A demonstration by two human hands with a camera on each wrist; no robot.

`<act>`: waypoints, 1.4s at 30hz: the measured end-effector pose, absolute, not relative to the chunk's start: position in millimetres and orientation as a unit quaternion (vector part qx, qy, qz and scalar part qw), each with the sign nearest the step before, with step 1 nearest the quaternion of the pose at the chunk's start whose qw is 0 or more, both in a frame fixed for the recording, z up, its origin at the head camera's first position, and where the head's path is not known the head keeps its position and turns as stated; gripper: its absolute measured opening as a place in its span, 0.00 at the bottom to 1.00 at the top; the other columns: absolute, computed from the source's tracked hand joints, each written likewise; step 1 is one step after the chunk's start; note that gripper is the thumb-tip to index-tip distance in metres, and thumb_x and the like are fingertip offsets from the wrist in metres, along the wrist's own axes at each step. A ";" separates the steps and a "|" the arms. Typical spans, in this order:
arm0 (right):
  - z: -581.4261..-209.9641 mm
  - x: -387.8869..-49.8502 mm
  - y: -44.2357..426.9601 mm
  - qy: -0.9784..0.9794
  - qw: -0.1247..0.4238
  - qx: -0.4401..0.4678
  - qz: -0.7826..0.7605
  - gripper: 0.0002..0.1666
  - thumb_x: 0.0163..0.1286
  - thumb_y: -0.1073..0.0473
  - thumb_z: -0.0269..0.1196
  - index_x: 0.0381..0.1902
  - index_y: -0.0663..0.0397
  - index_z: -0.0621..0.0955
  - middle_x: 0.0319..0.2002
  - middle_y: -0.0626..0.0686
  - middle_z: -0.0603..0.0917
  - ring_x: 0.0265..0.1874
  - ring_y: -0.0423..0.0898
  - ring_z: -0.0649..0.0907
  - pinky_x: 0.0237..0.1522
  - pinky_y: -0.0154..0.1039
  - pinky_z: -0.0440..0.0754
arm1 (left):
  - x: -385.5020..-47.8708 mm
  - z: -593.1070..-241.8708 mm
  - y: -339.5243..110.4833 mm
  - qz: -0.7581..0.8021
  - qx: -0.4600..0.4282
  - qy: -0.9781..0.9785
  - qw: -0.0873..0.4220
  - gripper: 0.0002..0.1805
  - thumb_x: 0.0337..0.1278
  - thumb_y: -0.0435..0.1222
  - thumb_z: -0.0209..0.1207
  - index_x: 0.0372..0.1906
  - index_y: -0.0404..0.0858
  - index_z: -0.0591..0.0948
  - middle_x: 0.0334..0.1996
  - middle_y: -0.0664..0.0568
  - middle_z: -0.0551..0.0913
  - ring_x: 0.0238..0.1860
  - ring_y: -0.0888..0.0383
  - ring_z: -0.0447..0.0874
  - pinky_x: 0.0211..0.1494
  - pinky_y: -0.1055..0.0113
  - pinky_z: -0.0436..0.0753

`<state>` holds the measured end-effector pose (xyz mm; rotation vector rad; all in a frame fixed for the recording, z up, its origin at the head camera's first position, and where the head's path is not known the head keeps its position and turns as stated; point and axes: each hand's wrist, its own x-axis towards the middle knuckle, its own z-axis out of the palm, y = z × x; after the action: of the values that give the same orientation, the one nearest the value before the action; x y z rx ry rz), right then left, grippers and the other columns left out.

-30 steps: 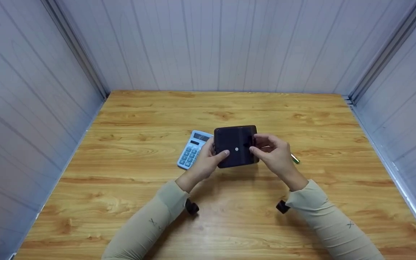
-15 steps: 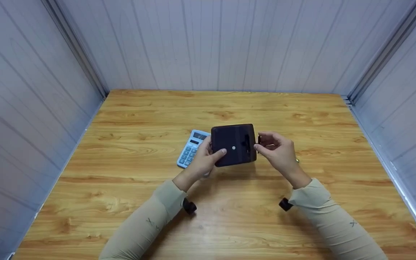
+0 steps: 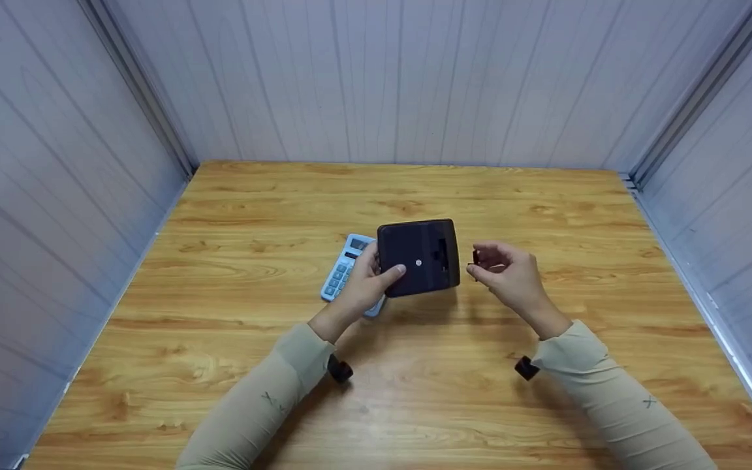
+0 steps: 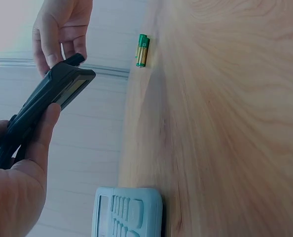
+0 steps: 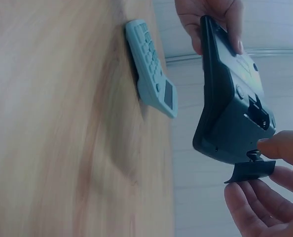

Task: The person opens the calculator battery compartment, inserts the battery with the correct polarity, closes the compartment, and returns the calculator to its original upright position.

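Note:
My left hand (image 3: pixel 361 285) grips a black calculator (image 3: pixel 415 245), back side up and lifted off the table, with the thumb across its back. The open battery compartment (image 5: pixel 258 114) shows in the right wrist view. Just right of the calculator, my right hand (image 3: pixel 514 279) pinches a small black battery cover (image 5: pixel 252 170) between thumb and fingers. In the head view a narrow gap separates cover and calculator. A light blue calculator (image 3: pixel 335 282) lies on the table, partly hidden under my left hand.
Green and gold batteries (image 4: pixel 142 51) lie on the wooden table (image 3: pixel 284 209), seen in the left wrist view and hidden behind my right hand in the head view. Pale panel walls (image 3: pixel 363 78) stand at the back and both sides.
The battery cover has come off the black calculator's back as my right hand drew away to the right. My left hand has shifted slightly left and up with the calculator.

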<state>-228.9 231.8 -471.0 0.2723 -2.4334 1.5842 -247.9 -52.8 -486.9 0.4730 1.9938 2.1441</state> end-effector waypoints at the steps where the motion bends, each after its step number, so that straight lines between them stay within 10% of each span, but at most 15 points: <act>1: -471.7 -228.9 232.7 -0.831 0.106 0.095 0.537 0.20 0.66 0.72 0.76 0.55 0.69 0.88 0.43 0.69 0.90 0.37 0.33 0.86 0.42 0.25 0.88 | -247.8 -486.6 -53.1 0.721 0.159 0.669 0.087 0.27 0.78 0.24 0.57 0.76 0.31 0.69 0.64 0.34 0.84 0.62 0.51 0.88 0.60 0.59 0.92; 25: -490.8 -220.3 246.0 -0.895 -0.035 0.176 0.409 0.17 0.66 0.69 0.76 0.51 0.71 0.87 0.40 0.62 0.91 0.40 0.50 0.89 0.41 0.30 0.87 | -252.2 -486.8 -55.4 0.737 0.163 0.651 0.081 0.28 0.76 0.22 0.58 0.76 0.30 0.69 0.62 0.32 0.84 0.59 0.52 0.90 0.59 0.59 0.93; 42: -499.9 -210.5 241.6 -0.896 -0.131 0.238 0.352 0.17 0.62 0.67 0.78 0.47 0.67 0.87 0.36 0.56 0.91 0.36 0.42 0.86 0.41 0.33 0.87 | -249.5 -488.1 -57.7 0.742 0.161 0.645 0.088 0.29 0.77 0.24 0.58 0.78 0.32 0.68 0.64 0.35 0.83 0.61 0.52 0.88 0.60 0.60 0.92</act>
<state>-210.5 241.6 -499.9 0.8167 -3.0762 1.2099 -249.5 -57.7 -488.1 0.4793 1.9187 2.2094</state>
